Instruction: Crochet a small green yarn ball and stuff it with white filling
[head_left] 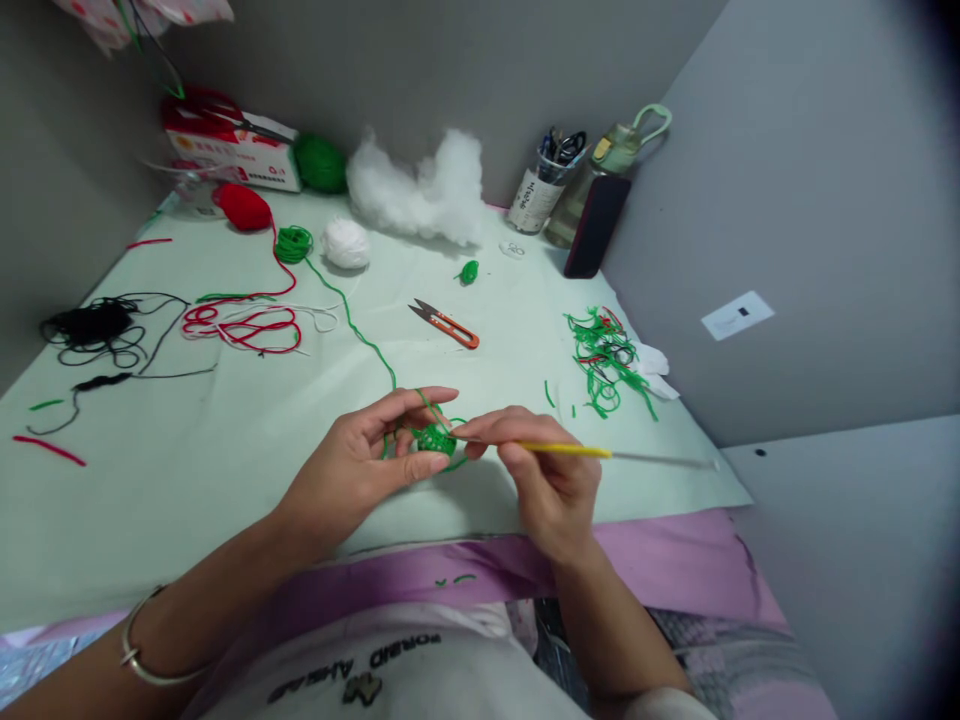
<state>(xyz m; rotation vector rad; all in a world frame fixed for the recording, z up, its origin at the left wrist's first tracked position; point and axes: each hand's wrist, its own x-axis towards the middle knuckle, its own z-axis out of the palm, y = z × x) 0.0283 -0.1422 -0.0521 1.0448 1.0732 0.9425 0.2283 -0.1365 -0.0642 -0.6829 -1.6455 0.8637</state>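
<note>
A small green crocheted piece [435, 440] is pinched between the thumb and fingers of my left hand [375, 455]. Green yarn [352, 325] runs over the left index finger and back to a small green yarn ball [293, 244]. My right hand [544, 470] grips a crochet hook with a yellow handle [562, 449]; its tip meets the green piece, and its other metal end points right. Orange-handled thread snips [446, 325] lie beyond the hands.
Red yarn [246, 207], white yarn [346, 243], black yarn [94, 322] and white stuffing [420, 185] lie left and back. Green scraps [604, 360] are at right. A phone [596, 227] leans on a bottle [574, 205] beside a pen cup [536, 195].
</note>
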